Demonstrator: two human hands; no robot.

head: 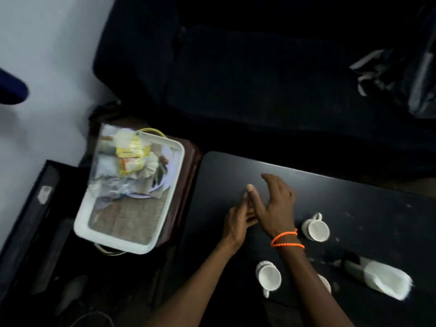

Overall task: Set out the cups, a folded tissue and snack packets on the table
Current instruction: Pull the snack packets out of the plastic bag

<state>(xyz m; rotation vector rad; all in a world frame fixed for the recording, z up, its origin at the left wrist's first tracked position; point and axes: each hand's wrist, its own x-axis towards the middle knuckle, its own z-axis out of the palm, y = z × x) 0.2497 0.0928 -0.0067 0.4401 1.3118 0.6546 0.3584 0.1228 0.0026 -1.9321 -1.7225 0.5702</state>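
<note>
My left hand [237,223] and my right hand [274,204] meet over the middle of the black table [354,208]. The left fingers touch the right thumb, and I see nothing held between them. My right fingers are spread, and orange beads circle that wrist. Two white cups stand on the table, one [316,228] right of my right wrist, one [269,277] between my forearms. A third cup [326,283] shows only partly behind my right forearm. A white tissue bundle [382,278] lies at the near right. Snack packets [131,154] sit in a white tray [113,239] to the left.
The tray rests on a dark brown stool [186,185] beside the table's left edge. A dark sofa [259,79] runs behind the table, with a grey bag [401,74] at its right end. A black box [35,208] sits on the floor far left.
</note>
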